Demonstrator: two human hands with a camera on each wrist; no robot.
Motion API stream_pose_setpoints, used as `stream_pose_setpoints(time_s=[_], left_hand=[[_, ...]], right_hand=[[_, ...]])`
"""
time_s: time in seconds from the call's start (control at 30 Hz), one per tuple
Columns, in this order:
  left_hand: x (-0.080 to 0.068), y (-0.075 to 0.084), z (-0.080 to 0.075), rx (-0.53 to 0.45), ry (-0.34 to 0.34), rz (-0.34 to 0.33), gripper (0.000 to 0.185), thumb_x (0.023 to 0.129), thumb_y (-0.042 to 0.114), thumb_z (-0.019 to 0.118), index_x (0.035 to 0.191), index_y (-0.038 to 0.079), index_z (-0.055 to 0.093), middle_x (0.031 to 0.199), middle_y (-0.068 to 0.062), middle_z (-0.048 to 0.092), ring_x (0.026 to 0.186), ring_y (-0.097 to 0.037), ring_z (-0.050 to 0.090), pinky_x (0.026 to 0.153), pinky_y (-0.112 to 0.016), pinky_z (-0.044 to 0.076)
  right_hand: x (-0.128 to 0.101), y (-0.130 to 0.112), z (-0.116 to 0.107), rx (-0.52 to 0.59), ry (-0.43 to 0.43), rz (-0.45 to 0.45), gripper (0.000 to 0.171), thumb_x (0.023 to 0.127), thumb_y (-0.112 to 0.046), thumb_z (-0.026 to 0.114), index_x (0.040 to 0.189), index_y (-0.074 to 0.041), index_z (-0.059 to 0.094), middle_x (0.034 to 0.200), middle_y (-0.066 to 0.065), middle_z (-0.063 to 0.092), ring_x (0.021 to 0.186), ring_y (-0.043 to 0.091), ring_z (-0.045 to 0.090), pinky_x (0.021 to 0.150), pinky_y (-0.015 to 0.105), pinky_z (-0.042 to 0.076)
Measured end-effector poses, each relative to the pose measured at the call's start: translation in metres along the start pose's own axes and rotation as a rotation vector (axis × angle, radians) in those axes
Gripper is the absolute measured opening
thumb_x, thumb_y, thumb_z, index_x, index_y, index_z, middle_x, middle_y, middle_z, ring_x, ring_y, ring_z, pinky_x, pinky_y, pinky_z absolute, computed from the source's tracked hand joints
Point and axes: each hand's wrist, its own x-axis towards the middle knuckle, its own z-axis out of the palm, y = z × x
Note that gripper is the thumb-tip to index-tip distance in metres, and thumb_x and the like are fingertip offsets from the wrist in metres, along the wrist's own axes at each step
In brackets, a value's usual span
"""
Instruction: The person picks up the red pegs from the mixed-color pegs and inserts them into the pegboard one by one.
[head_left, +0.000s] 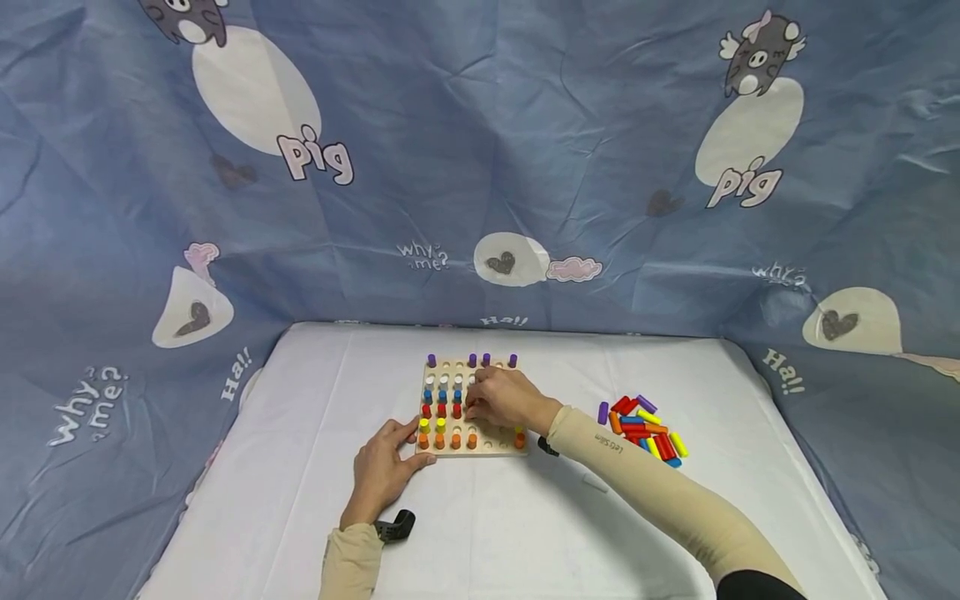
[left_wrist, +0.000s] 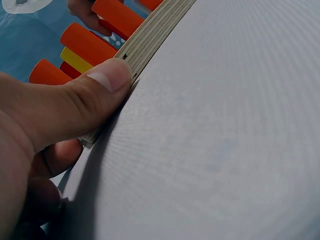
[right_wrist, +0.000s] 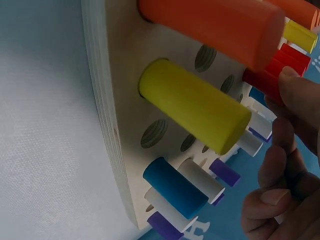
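Note:
A wooden pegboard (head_left: 495, 435) lies on the white table, with rows of coloured pegs standing in its holes: orange in front, then yellow, red, blue, white and purple at the back. My left hand (head_left: 384, 467) grips the board's front left corner, its thumb (left_wrist: 107, 77) against the layered front edge and the other fingers round the left side. Over the middle of the board, my right hand (head_left: 508, 398) pinches a red peg (right_wrist: 264, 84) at the red row, as the right wrist view shows. That hand hides part of the board in the head view.
A loose pile of red, orange, yellow, blue and purple pegs (head_left: 633, 431) lies on the table right of the board, beyond the right forearm. Blue patterned cloth (head_left: 480, 167) rises behind the table and along its sides.

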Motion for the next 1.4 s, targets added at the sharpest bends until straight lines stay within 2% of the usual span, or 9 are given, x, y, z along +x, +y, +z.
stream_pose_setpoints(time_s=[0.2, 0.37, 0.53, 0.7, 0.97, 1.17, 1.4], left_hand=[[-0.002, -0.002, 0.002, -0.002, 0.016, 0.013, 0.074, 0.074, 0.036, 0.096, 0.141, 0.015, 0.071, 0.094, 0.008, 0.061, 0.064, -0.006, 0.04, 0.063, -0.027, 0.033], [-0.002, -0.002, 0.003, -0.006, 0.011, 0.011, 0.074, 0.074, 0.036, 0.096, 0.141, 0.015, 0.07, 0.095, 0.008, 0.061, 0.064, -0.006, 0.04, 0.064, -0.027, 0.033], [0.001, -0.002, 0.003, -0.009, -0.004, -0.006, 0.075, 0.075, 0.036, 0.096, 0.142, 0.016, 0.069, 0.096, 0.007, 0.061, 0.066, -0.008, 0.041, 0.065, -0.028, 0.033], [0.002, -0.001, 0.004, -0.008, -0.005, 0.005, 0.076, 0.074, 0.036, 0.096, 0.142, 0.016, 0.069, 0.096, 0.007, 0.062, 0.065, -0.008, 0.04, 0.064, -0.028, 0.032], [0.001, -0.001, 0.001, -0.017, -0.01, -0.005, 0.076, 0.076, 0.036, 0.096, 0.143, 0.016, 0.068, 0.097, 0.005, 0.064, 0.065, -0.009, 0.041, 0.064, -0.029, 0.034], [0.0, 0.0, 0.001, -0.015, 0.018, 0.02, 0.075, 0.075, 0.034, 0.096, 0.142, 0.015, 0.069, 0.096, 0.006, 0.064, 0.063, -0.007, 0.04, 0.062, -0.028, 0.033], [0.001, -0.001, 0.001, -0.021, 0.016, 0.01, 0.075, 0.075, 0.035, 0.097, 0.142, 0.016, 0.069, 0.096, 0.007, 0.063, 0.064, -0.007, 0.041, 0.063, -0.028, 0.033]], right_hand=[[-0.003, -0.004, 0.002, -0.051, -0.012, 0.01, 0.019, 0.096, -0.043, 0.079, 0.1, -0.024, 0.083, 0.097, -0.004, 0.069, 0.088, 0.011, 0.065, 0.072, 0.031, 0.058], [-0.004, -0.006, 0.0, -0.044, -0.001, 0.007, 0.022, 0.095, -0.043, 0.08, 0.103, -0.022, 0.083, 0.1, -0.003, 0.069, 0.092, 0.013, 0.063, 0.07, 0.031, 0.057], [-0.005, -0.005, -0.009, -0.062, 0.02, 0.01, 0.02, 0.094, -0.042, 0.081, 0.1, -0.024, 0.083, 0.096, -0.003, 0.066, 0.088, 0.013, 0.06, 0.062, 0.029, 0.053], [-0.014, 0.004, -0.024, -0.077, 0.023, 0.029, 0.017, 0.092, -0.039, 0.083, 0.101, -0.024, 0.084, 0.092, -0.003, 0.063, 0.083, 0.011, 0.056, 0.056, 0.028, 0.049], [-0.053, 0.035, -0.052, -0.138, 0.025, 0.073, 0.018, 0.089, -0.037, 0.087, 0.1, -0.023, 0.084, 0.092, -0.005, 0.062, 0.085, 0.012, 0.056, 0.056, 0.029, 0.048], [-0.091, 0.058, -0.068, -0.182, 0.039, 0.105, 0.019, 0.083, -0.034, 0.091, 0.095, -0.022, 0.083, 0.091, -0.004, 0.061, 0.084, 0.013, 0.057, 0.056, 0.03, 0.05], [-0.135, 0.073, -0.078, -0.151, -0.022, 0.153, 0.018, 0.079, -0.029, 0.095, 0.09, -0.02, 0.083, 0.089, -0.003, 0.061, 0.082, 0.013, 0.055, 0.059, 0.028, 0.051]])
